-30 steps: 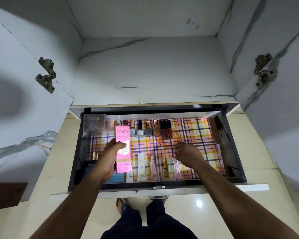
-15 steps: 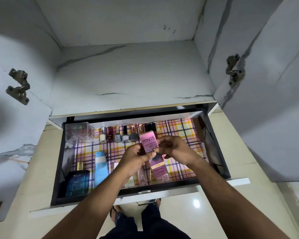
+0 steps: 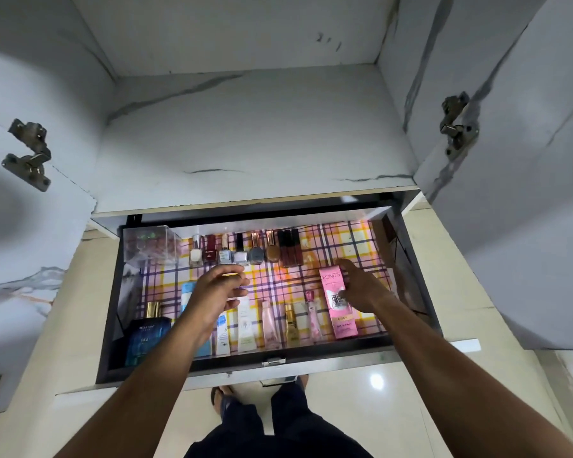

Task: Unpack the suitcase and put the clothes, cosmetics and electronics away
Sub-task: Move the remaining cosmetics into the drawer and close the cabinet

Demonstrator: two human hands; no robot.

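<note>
Nine nail polish bottles point(image 3: 245, 251), one pink box point(image 3: 338, 305).

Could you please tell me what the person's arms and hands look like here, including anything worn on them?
Both forearms are bare up to the frame's lower edge: no sleeves visible. The left hand and right hand wear no gloves; no watch, bracelet or ring shows.
</note>
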